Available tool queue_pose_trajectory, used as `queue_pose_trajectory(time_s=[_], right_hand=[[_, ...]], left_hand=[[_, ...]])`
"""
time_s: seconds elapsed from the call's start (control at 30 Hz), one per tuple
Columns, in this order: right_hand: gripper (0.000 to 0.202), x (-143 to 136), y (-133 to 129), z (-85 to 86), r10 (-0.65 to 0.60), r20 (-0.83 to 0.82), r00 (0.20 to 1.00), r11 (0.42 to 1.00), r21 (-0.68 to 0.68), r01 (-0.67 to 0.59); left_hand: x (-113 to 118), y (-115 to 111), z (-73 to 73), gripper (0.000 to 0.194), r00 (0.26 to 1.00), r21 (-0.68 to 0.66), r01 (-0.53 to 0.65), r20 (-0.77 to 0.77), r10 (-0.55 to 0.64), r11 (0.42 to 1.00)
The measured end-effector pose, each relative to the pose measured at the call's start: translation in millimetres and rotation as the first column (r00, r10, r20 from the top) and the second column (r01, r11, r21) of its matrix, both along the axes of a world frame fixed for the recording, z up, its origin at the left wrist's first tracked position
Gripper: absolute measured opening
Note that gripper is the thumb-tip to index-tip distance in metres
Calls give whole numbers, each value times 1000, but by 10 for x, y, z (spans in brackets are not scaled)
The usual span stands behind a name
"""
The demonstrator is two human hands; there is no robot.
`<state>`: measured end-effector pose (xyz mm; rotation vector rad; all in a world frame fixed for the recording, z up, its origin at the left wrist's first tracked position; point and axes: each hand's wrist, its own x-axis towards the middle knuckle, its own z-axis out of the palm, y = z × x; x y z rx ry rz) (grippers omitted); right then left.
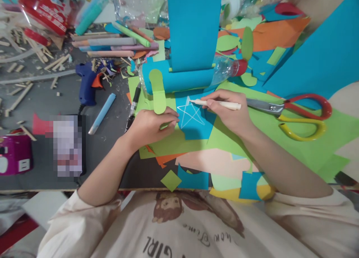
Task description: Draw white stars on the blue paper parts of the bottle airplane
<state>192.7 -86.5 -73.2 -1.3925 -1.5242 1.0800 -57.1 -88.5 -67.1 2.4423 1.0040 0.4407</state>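
My right hand (228, 102) is closed around a white marker (226, 103), its tip at the upper point of a star outline on a blue paper piece (198, 132). The star's lines are pale, and its top point is partly coloured in. My left hand (154, 125) rests at the paper's left edge, thumb and fingers apart, with green paper showing between them. Just beyond lies a bottle wrapped in blue paper (187, 80), with a red cap (241, 67), an upright blue panel (195, 29) and a light green rounded strip (158, 95) on it.
Scissors (272, 107) with red and yellow handles lie to the right on green paper (258, 134). On the left are a blue glue gun (86, 82), a light blue marker (102, 114), a black pen (134, 102) and a phone (83, 145). Several markers (112, 42) and wood sticks lie behind.
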Motion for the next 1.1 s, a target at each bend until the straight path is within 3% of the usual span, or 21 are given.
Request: queue_pose_trajectory(time_s=[0.2,0.33,1.1], right_hand=[[21,3,5,3,42,-44,998,999,-14,-43],[18,8,2,-36,-21,-86,996,1000,-4,20],[13,9,-3,-45,-21,-52,998,1000,3,21]], left_hand=[[1,-7,-19,24,1000,15,-17,-10,17,1000],[0,-6,-8,24,1000,-3,-6,-2,6,1000],[-2,-7,-24,24,1000,29,-8,-6,8,1000]])
